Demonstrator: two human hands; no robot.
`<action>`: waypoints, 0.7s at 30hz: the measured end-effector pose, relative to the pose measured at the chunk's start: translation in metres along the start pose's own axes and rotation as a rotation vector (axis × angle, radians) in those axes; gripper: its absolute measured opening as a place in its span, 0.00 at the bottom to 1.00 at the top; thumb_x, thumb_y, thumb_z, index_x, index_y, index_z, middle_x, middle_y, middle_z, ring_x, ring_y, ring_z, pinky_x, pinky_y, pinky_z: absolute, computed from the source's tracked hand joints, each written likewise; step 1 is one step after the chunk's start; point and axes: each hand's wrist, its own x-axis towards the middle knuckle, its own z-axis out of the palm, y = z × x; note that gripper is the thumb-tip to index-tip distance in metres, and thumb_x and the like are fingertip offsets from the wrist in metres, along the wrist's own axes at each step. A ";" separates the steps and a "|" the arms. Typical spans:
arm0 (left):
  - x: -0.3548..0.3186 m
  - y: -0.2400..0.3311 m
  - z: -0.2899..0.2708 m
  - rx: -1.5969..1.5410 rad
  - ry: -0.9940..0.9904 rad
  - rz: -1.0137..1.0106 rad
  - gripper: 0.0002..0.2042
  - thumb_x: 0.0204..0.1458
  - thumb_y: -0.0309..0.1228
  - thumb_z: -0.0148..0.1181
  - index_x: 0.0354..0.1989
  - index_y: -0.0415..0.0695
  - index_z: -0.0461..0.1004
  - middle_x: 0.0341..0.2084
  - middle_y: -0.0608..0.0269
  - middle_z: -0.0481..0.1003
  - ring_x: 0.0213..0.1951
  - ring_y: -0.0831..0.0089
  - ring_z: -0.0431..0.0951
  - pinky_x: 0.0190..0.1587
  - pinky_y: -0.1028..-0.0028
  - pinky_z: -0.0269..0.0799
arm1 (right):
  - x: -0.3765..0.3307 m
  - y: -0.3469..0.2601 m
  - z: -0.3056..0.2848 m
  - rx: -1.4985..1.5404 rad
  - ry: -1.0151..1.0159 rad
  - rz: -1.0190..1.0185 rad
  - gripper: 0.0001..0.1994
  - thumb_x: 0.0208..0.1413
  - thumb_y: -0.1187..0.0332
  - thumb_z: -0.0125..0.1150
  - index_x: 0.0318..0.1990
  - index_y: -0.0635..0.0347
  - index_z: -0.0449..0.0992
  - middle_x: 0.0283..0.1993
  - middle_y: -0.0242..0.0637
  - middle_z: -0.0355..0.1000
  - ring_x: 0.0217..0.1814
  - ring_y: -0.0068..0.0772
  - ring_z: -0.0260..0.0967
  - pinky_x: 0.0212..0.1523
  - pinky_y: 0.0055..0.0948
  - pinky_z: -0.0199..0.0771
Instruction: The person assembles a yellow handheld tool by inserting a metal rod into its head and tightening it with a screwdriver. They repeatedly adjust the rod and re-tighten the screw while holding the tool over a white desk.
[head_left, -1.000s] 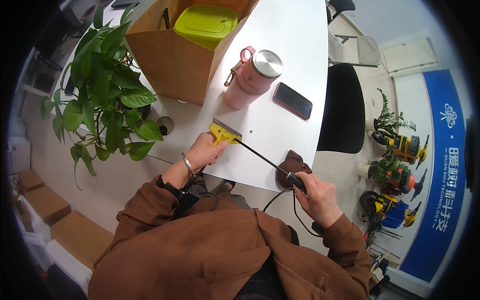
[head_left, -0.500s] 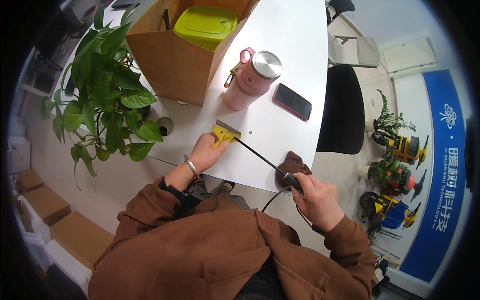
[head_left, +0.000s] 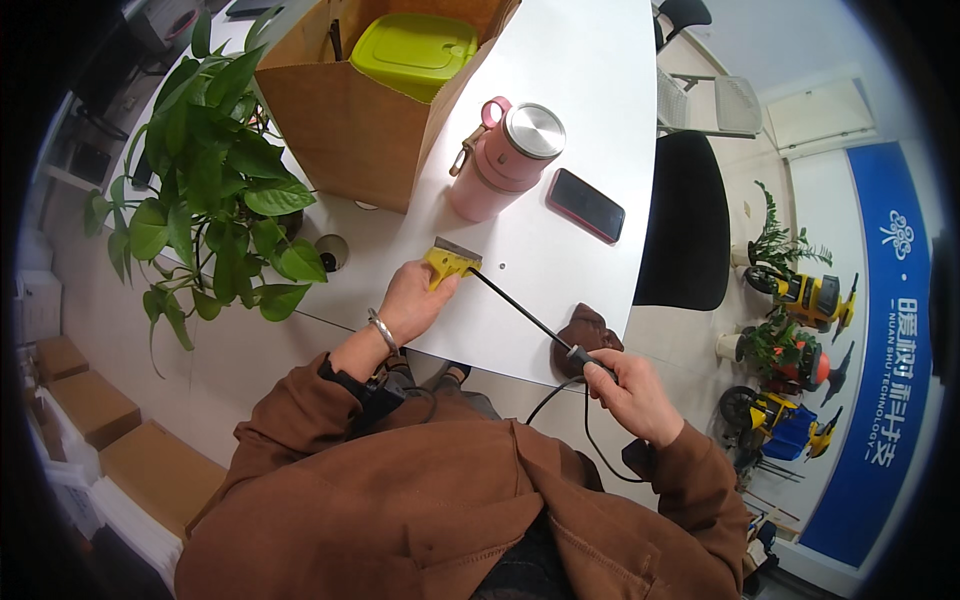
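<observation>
My left hand (head_left: 408, 306) is closed around a yellow scraper head (head_left: 440, 268), whose metal blade edge points away from me. A screwdriver (head_left: 520, 315) with a long black shaft has its tip against the right end of the scraper head. Its grey-and-black handle is gripped by the fingers of my right hand (head_left: 638, 398), near the table's front edge. The exact spot where the tip meets the scraper is too small to make out. Just right of the scraper, a tiny dark metal piece (head_left: 502, 266) lies on the white table (head_left: 590, 100).
Beyond the scraper stand a pink thermos (head_left: 490, 178) and a phone (head_left: 586, 205). A brown paper bag (head_left: 340, 140) holds a green-lidded container (head_left: 415, 48). A leafy plant (head_left: 220, 200) hangs at left. Some brown object (head_left: 590, 335) sits by the front edge; a black chair (head_left: 685, 220) stands right.
My right hand has turned on the screwdriver handle, its fingers now stretched further along it. The scraper and my left hand have stayed nearly in place.
</observation>
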 end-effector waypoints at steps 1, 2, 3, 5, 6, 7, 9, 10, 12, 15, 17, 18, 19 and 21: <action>0.000 0.000 0.001 -0.008 0.007 0.015 0.16 0.56 0.34 0.59 0.38 0.28 0.76 0.27 0.47 0.79 0.30 0.61 0.80 0.38 0.66 0.74 | 0.001 0.002 0.003 0.061 0.010 -0.052 0.11 0.58 0.68 0.60 0.44 0.67 0.73 0.27 0.38 0.74 0.27 0.28 0.70 0.30 0.27 0.70; 0.000 0.001 0.001 -0.030 0.013 0.018 0.16 0.56 0.34 0.59 0.38 0.28 0.76 0.27 0.47 0.79 0.30 0.61 0.79 0.38 0.66 0.74 | 0.001 0.003 0.006 0.111 0.028 -0.095 0.11 0.59 0.69 0.60 0.44 0.67 0.72 0.29 0.37 0.74 0.29 0.25 0.69 0.31 0.26 0.70; 0.000 0.002 0.001 -0.013 0.014 0.018 0.16 0.56 0.34 0.59 0.38 0.28 0.76 0.26 0.47 0.79 0.29 0.61 0.79 0.38 0.66 0.74 | 0.001 0.005 0.008 0.149 0.032 -0.101 0.11 0.59 0.69 0.60 0.45 0.67 0.71 0.31 0.35 0.75 0.30 0.23 0.69 0.31 0.25 0.70; -0.001 0.003 0.001 -0.028 0.013 -0.008 0.16 0.56 0.34 0.59 0.38 0.28 0.76 0.26 0.48 0.79 0.29 0.62 0.79 0.38 0.67 0.73 | 0.002 0.008 0.010 0.186 0.023 -0.099 0.11 0.59 0.70 0.60 0.45 0.67 0.70 0.33 0.34 0.75 0.32 0.21 0.69 0.32 0.24 0.69; -0.001 0.003 0.001 -0.019 0.018 0.003 0.16 0.56 0.34 0.59 0.38 0.28 0.76 0.26 0.48 0.79 0.29 0.63 0.79 0.37 0.67 0.73 | 0.002 0.008 0.011 0.199 0.016 -0.070 0.12 0.59 0.70 0.60 0.45 0.67 0.69 0.35 0.34 0.75 0.33 0.19 0.68 0.33 0.24 0.69; -0.001 0.004 0.002 -0.030 0.024 0.013 0.16 0.56 0.34 0.59 0.38 0.28 0.77 0.25 0.49 0.79 0.28 0.64 0.78 0.37 0.68 0.73 | 0.002 0.009 0.013 0.203 0.029 -0.099 0.11 0.59 0.70 0.60 0.45 0.67 0.69 0.34 0.34 0.74 0.33 0.19 0.68 0.33 0.24 0.69; -0.001 0.004 0.001 -0.041 0.030 0.017 0.15 0.56 0.33 0.59 0.38 0.28 0.77 0.25 0.50 0.79 0.28 0.66 0.78 0.37 0.68 0.73 | 0.002 0.008 0.015 0.211 0.062 -0.138 0.11 0.59 0.70 0.60 0.44 0.67 0.69 0.33 0.34 0.74 0.33 0.19 0.68 0.34 0.23 0.69; -0.001 0.004 0.001 -0.039 0.029 0.011 0.15 0.56 0.33 0.59 0.38 0.28 0.76 0.25 0.50 0.79 0.28 0.67 0.77 0.37 0.69 0.73 | 0.001 0.008 0.015 0.207 0.060 -0.117 0.11 0.59 0.70 0.60 0.44 0.67 0.70 0.33 0.34 0.74 0.33 0.19 0.67 0.34 0.23 0.68; -0.001 0.004 0.000 -0.047 0.026 -0.003 0.15 0.56 0.32 0.59 0.38 0.28 0.76 0.26 0.51 0.79 0.28 0.68 0.77 0.37 0.69 0.73 | 0.000 0.008 0.015 0.200 0.058 -0.075 0.11 0.60 0.70 0.60 0.43 0.67 0.70 0.32 0.34 0.74 0.33 0.19 0.67 0.33 0.23 0.68; 0.000 0.007 -0.002 -0.084 0.005 -0.035 0.14 0.56 0.31 0.59 0.39 0.28 0.76 0.27 0.54 0.79 0.27 0.70 0.76 0.36 0.70 0.73 | 0.001 0.008 0.020 0.199 0.071 -0.058 0.10 0.60 0.70 0.60 0.43 0.68 0.70 0.32 0.34 0.74 0.32 0.19 0.67 0.33 0.24 0.68; 0.000 0.010 -0.003 -0.120 -0.024 -0.071 0.13 0.57 0.30 0.59 0.41 0.29 0.76 0.28 0.58 0.79 0.26 0.72 0.75 0.34 0.71 0.73 | 0.001 0.009 0.022 0.222 0.069 -0.077 0.10 0.60 0.70 0.60 0.43 0.68 0.70 0.31 0.34 0.74 0.32 0.19 0.67 0.33 0.23 0.68; 0.000 0.012 -0.005 -0.164 -0.046 -0.102 0.13 0.57 0.30 0.59 0.41 0.29 0.76 0.26 0.61 0.78 0.25 0.74 0.73 0.31 0.72 0.71 | 0.002 0.010 0.023 0.226 0.065 -0.054 0.10 0.60 0.70 0.60 0.43 0.68 0.70 0.31 0.34 0.74 0.32 0.19 0.67 0.33 0.23 0.68; 0.000 0.013 -0.007 -0.208 -0.068 -0.133 0.12 0.58 0.29 0.58 0.41 0.30 0.76 0.25 0.63 0.77 0.23 0.76 0.72 0.28 0.74 0.70 | 0.002 0.011 0.023 0.225 0.071 -0.086 0.10 0.60 0.70 0.60 0.43 0.68 0.70 0.31 0.34 0.74 0.32 0.19 0.66 0.33 0.23 0.68; 0.001 0.017 -0.010 -0.324 -0.118 -0.199 0.10 0.58 0.29 0.58 0.41 0.32 0.75 0.23 0.67 0.74 0.21 0.79 0.68 0.23 0.76 0.66 | 0.002 0.012 0.025 0.206 0.078 -0.084 0.10 0.60 0.70 0.60 0.43 0.68 0.70 0.31 0.34 0.73 0.32 0.18 0.66 0.32 0.23 0.68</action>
